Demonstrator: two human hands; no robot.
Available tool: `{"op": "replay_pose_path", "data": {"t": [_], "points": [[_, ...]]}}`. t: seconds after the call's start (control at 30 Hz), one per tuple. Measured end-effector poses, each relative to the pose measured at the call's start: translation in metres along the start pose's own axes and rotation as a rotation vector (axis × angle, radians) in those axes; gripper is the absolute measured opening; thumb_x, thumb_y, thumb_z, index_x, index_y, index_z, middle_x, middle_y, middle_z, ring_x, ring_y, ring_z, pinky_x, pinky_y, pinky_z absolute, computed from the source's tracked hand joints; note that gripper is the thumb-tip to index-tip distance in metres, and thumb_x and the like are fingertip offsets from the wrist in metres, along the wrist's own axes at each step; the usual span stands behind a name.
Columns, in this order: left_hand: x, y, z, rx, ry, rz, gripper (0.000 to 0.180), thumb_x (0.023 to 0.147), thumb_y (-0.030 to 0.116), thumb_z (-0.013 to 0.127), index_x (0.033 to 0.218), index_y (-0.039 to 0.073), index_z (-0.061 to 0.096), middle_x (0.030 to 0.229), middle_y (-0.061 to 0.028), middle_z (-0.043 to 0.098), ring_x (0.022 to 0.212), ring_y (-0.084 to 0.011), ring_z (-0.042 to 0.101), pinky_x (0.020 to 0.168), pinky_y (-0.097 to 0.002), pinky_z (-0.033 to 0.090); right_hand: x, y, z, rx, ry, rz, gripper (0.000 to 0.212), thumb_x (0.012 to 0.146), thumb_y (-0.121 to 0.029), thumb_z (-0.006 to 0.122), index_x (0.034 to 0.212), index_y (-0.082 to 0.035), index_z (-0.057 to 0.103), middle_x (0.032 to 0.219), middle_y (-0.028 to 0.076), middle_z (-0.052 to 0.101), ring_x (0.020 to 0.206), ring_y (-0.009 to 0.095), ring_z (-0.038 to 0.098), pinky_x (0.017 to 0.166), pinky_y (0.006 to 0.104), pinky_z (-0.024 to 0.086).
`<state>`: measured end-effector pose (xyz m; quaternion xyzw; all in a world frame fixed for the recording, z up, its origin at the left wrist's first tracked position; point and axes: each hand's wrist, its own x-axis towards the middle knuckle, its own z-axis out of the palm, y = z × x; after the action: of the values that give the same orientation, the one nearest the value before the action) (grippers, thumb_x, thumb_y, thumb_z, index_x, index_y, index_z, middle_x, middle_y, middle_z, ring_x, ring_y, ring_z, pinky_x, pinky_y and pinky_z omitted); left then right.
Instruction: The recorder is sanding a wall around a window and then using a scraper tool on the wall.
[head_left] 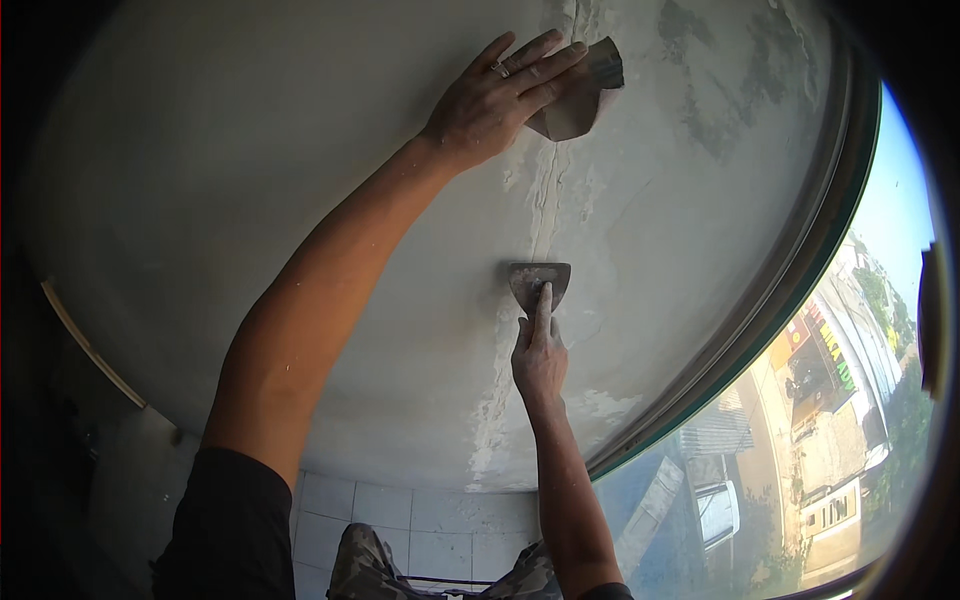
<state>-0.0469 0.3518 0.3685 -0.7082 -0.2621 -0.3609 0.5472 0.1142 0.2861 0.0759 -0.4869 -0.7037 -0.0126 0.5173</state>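
My left hand, with a ring on one finger, is high on the grey wall. Its fingers lie over a bent sheet of brown sandpaper, holding it at the wall over a filled crack. Lower down, my right hand grips a putty knife, the index finger stretched along its blade. The wide edge of the blade points up and meets the crack line, a rough whitish strip running up the wall. The knife's handle is mostly hidden in my palm.
Dark damp patches mark the wall at upper right. A curved-looking window frame borders it on the right, with buildings outside. White floor tiles and my camouflage-clad legs show below. A wooden strip runs at the left.
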Motion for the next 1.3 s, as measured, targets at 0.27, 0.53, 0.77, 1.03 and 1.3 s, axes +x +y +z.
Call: {"op": "replay_pose_path", "data": {"t": [0.27,0.53,0.77,1.03,1.3], "points": [[-0.024,0.008,0.018,0.082,-0.211,0.075,0.059,0.086,0.034,0.072,0.142,0.033,0.053,0.154,0.0167,0.043,0.145,-0.0063,0.033,0.126,-0.0386,0.022,-0.021,0.027,0.044,-0.088,-0.055,0.009,0.061,0.1,-0.023,0.059,0.156,-0.025,0.035,0.079,0.009,0.06,0.052,0.027,0.061,0.045,0.0415,0.048],[-0.028,-0.001,0.021,0.027,-0.124,0.084,0.067,0.087,0.02,0.072,0.149,0.014,0.046,0.158,0.0008,0.041,0.15,-0.0188,0.03,0.125,-0.0502,0.016,-0.009,0.015,0.055,-0.039,0.116,-0.044,0.066,0.094,-0.015,0.065,0.154,-0.025,0.041,0.07,0.006,0.054,0.047,0.023,0.055,0.042,0.0386,0.043],[-0.028,0.004,0.009,0.028,-0.15,0.038,0.067,0.088,0.024,0.07,0.15,0.018,0.045,0.158,0.0024,0.041,0.151,-0.0193,0.027,0.125,-0.0511,0.015,0.003,0.003,0.049,0.011,0.174,-0.111,0.069,0.091,-0.007,0.065,0.155,-0.02,0.04,0.067,0.004,0.052,0.046,0.018,0.05,0.04,0.0351,0.041],[-0.028,0.003,0.013,0.029,-0.123,0.069,0.061,0.087,0.028,0.071,0.145,0.022,0.052,0.157,0.0035,0.042,0.151,-0.02,0.028,0.125,-0.0518,0.014,-0.007,0.001,0.045,-0.056,-0.027,0.066,0.06,0.098,-0.009,0.059,0.154,-0.021,0.04,0.077,0.01,0.064,0.058,0.026,0.063,0.049,0.0401,0.048],[-0.029,0.008,0.011,0.017,-0.137,0.065,0.063,0.085,0.032,0.07,0.144,0.02,0.053,0.159,0.0031,0.041,0.151,-0.0193,0.027,0.125,-0.0522,0.012,-0.011,0.006,0.051,-0.004,0.092,0.011,0.061,0.097,-0.011,0.062,0.153,-0.021,0.042,0.07,0.006,0.057,0.052,0.019,0.057,0.045,0.0362,0.045]]}}
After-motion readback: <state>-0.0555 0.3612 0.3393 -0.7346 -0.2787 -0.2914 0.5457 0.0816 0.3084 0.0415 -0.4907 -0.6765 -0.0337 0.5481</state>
